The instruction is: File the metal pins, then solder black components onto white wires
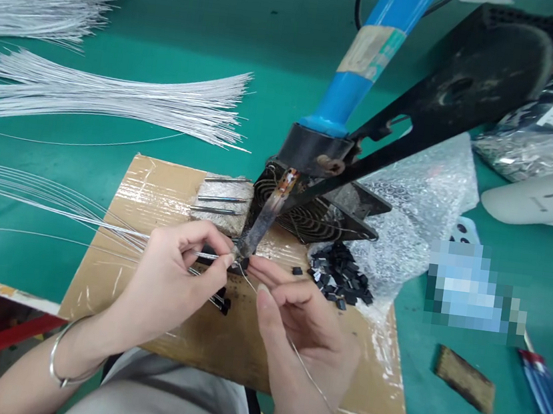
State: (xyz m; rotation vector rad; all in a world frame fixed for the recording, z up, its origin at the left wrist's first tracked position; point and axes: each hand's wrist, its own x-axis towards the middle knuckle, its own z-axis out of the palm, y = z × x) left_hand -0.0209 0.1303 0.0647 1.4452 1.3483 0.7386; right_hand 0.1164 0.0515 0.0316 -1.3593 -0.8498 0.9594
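Observation:
My left hand (181, 282) is closed, thumb and forefinger pinching a thin white wire (127, 232) right beside the hot tip of a soldering iron (268, 213). Between my right hand's (308, 338) thumb and fingers runs a strand of solder wire (309, 373), its front end reaching the iron's tip. The iron, blue-handled, is clamped in a black stand (435, 99) and points down. Partly hidden by my left fingers, several wires with black ends (224, 305) lie on the cardboard. The exact joint under the tip is too small to make out.
Cardboard (158, 186) covers the green table (219, 18). A pad with metal tips (221, 203) and a black fan (310, 218) stand behind the hands. Small black pieces (341, 275) lie by bubble wrap (418, 204). White wire bundles (108, 99) are left, a brown sponge (464, 379) right.

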